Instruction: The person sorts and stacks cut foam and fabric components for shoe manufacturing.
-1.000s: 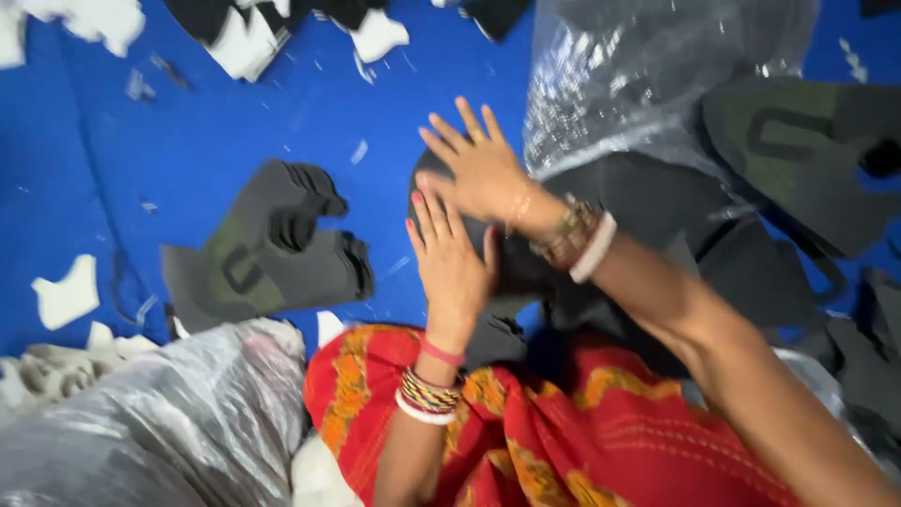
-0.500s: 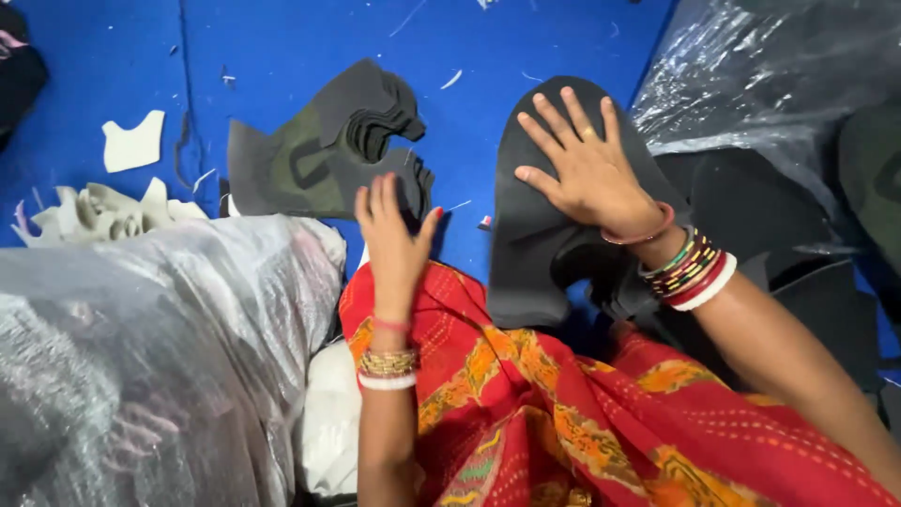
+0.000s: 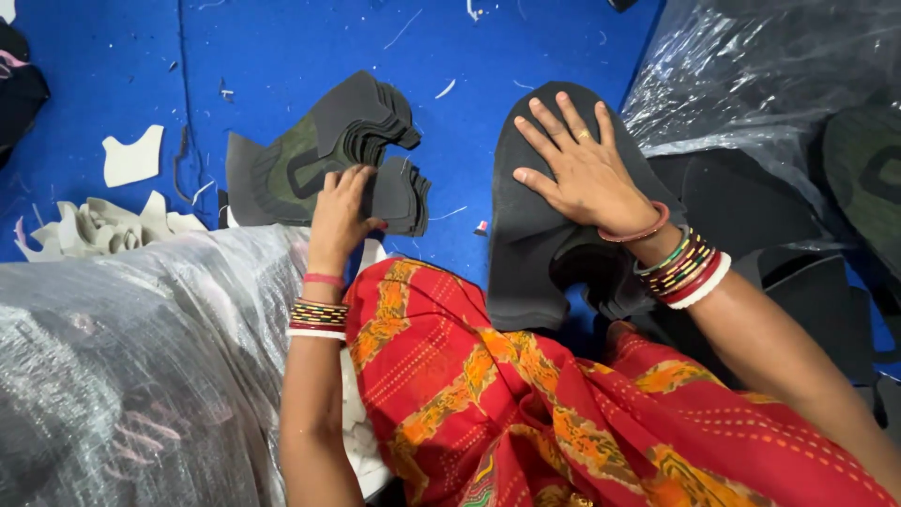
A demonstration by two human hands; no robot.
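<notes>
My left hand [image 3: 340, 218] reaches onto the near edge of a stack of dark grey shoe-upper cutouts with green panels [image 3: 319, 155] lying on the blue floor; its fingers curl on the top piece. My right hand [image 3: 582, 169] lies flat, fingers spread, on a second pile of dark grey cutouts [image 3: 535, 244] to the right. Bangles ring both wrists. A red and orange patterned cloth [image 3: 526, 413] covers my lap below both hands.
A clear plastic bag [image 3: 122, 366] bulges at the lower left, and another plastic sheet [image 3: 770, 75] covers more dark cutouts at the upper right. Pale foam scraps [image 3: 103, 225] and a white offcut [image 3: 131, 158] lie on the blue floor [image 3: 282, 47].
My left hand moved from above my lap out to the green-panelled stack and curled on it. My right hand stays flat on the right pile. The view has shifted slightly.
</notes>
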